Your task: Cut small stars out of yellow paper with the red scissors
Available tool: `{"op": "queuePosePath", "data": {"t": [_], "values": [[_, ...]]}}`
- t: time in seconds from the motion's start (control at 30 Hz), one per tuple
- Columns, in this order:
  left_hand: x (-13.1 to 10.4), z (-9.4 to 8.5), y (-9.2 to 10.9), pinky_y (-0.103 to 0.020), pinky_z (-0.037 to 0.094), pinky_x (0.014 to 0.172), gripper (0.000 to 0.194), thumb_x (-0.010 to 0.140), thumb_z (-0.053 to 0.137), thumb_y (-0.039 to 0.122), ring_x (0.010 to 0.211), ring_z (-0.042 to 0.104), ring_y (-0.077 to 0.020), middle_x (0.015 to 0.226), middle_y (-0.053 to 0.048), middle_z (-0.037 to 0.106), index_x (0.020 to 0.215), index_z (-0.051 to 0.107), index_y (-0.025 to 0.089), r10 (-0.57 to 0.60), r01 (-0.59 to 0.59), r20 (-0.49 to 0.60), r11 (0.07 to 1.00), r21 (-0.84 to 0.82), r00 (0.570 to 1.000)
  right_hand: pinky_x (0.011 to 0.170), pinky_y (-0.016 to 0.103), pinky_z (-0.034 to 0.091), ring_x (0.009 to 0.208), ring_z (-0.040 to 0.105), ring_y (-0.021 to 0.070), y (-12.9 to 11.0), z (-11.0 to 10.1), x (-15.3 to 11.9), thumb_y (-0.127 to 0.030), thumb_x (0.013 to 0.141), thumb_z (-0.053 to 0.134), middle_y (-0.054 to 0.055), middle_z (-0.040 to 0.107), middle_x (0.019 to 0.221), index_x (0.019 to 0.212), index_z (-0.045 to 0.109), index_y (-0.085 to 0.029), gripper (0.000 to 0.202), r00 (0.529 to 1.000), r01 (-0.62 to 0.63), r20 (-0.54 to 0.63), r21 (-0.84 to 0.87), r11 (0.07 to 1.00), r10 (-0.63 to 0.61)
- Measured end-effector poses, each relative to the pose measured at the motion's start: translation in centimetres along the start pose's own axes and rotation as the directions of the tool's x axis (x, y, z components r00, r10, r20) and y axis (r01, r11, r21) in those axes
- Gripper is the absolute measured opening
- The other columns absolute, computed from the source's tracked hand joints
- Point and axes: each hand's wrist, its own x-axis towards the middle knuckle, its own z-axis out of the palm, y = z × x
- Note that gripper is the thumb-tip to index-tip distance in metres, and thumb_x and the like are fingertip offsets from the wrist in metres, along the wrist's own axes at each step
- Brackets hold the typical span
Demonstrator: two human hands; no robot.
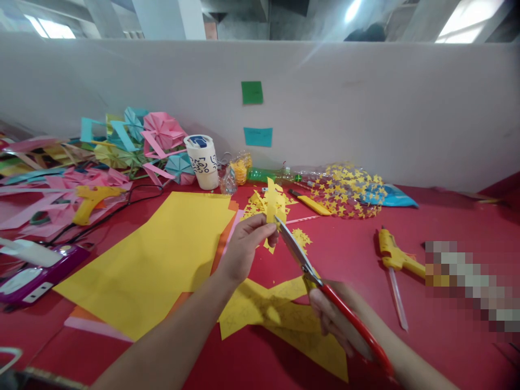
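My left hand [246,244] pinches a narrow strip of yellow paper [271,195], held upright over the table. In my right hand [329,314] is a pair of scissors [298,249] with red handles, its blade tips touching the strip close to my left fingertips. Small cut yellow stars [301,238] and scraps lie behind and below the strip. Under my forearms, larger yellow paper offcuts [276,309] spread over the red table. To the left lies a stack of large yellow sheets [174,244], with orange and pink sheets showing beneath.
A yellow glue gun [400,257] lies at right, another glue gun [91,200] at left beside a purple power strip [40,271]. Toward the wall stand a white cup [203,165], folded paper ornaments [162,130], a yellow utility knife [312,204] and a clear bag of yellow stars [351,187].
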Motion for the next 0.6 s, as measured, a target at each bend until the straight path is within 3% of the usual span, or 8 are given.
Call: {"op": "queuePosePath", "data": {"t": [0.23, 0.47, 0.6], "values": [[0.20, -0.27, 0.06, -0.027, 0.043, 0.066, 0.021, 0.085, 0.060, 0.022, 0.064, 0.055, -0.0118, 0.064, 0.000, 0.061, 0.065, 0.063, 0.018, -0.001, 0.002, 0.018, 0.998, -0.067, 1.000, 0.034, 0.019, 0.025, 0.034, 0.038, 0.0050, 0.87, -0.09, 0.41, -0.063, 0.083, 0.059, -0.005, 0.051, 0.052, 0.067, 0.042, -0.021, 0.047, 1.000, 0.024, -0.002, -0.040, 0.999, -0.024], [0.32, -0.27, 0.34, -0.026, 0.045, 0.069, 0.015, 0.085, 0.061, 0.022, 0.066, 0.057, -0.0119, 0.068, 0.001, 0.063, 0.070, 0.065, 0.018, -0.005, 0.003, -0.032, 0.998, -0.065, 0.999, 0.033, 0.018, 0.025, 0.035, 0.039, 0.0055, 0.63, -0.15, 0.32, -0.068, 0.082, 0.056, -0.006, 0.048, 0.052, 0.070, 0.046, -0.020, 0.050, 1.000, 0.028, -0.010, -0.049, 0.998, -0.029], [0.39, -0.49, 0.66, -0.026, 0.044, 0.067, 0.015, 0.084, 0.060, 0.022, 0.064, 0.055, -0.0114, 0.065, 0.001, 0.060, 0.070, 0.064, 0.018, 0.004, -0.004, 0.000, 1.000, -0.006, 1.000, 0.033, 0.017, 0.026, 0.037, 0.040, 0.0047, 0.70, -0.64, 0.27, -0.070, 0.082, 0.056, -0.004, 0.051, 0.057, 0.067, 0.044, -0.020, 0.053, 0.998, 0.055, -0.006, -0.113, 0.992, -0.056]]}}
